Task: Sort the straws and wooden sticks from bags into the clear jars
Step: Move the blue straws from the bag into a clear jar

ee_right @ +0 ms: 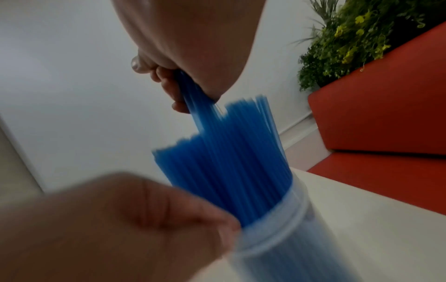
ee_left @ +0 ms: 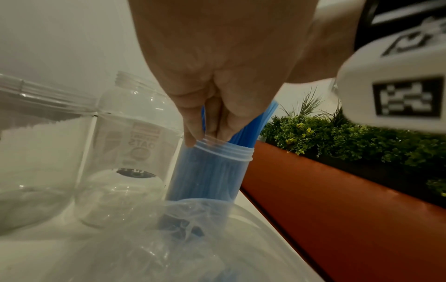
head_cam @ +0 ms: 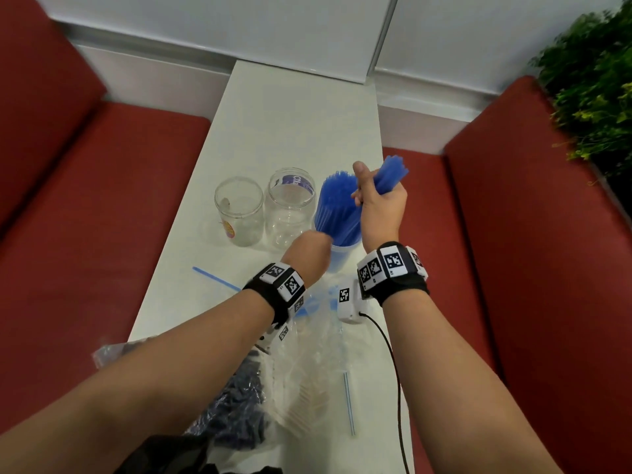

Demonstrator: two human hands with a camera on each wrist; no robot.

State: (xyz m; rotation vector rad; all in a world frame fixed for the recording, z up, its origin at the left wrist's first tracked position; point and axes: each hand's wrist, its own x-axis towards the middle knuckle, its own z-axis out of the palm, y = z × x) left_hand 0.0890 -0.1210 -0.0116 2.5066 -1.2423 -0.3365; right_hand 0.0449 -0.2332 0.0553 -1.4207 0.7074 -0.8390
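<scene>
**Ana:** Right wrist view first — the right hand (ee_right: 183,43) has its fingers curled tight round a small bunch of blue plastic straws (ee_right: 193,99), whose lower ends sit among the other straws.

**Ben:** And those others?

**Ana:** A dense mass of blue straws (head_cam: 337,208) stands upright in a narrow clear plastic jar (ee_left: 210,171), poking well above its threaded rim. In the head view the gripped bunch fans out at about one o'clock from the fist.

**Ben:** What about the left hand (head_cam: 309,249)?

**Ana:** It is at the jar's mouth. The left wrist view shows its fingers (ee_left: 193,126) pointing down, one fingertip outside the rim, the others in among the straws — whether they actually pinch the rim or the straws I cannot tell.

**Ben:** Around the jar?

**Ana:** At nine o'clock from it stands a wide clear plastic jar with a purple label (head_cam: 290,208), and beyond that, again at nine o'clock, a smaller clear glass jar (head_cam: 239,210); both look empty. All stand on a long white table (head_cam: 290,114). One loose blue straw (head_cam: 215,278) lies at about eight o'clock from the straw jar. At six o'clock, near the table's edge, lie crumpled clear plastic bags (head_cam: 307,354), one with pale wooden sticks (head_cam: 307,405) and one with dark blue pieces (head_cam: 236,405), plus a striped straw (head_cam: 349,401) just beside them.
</scene>
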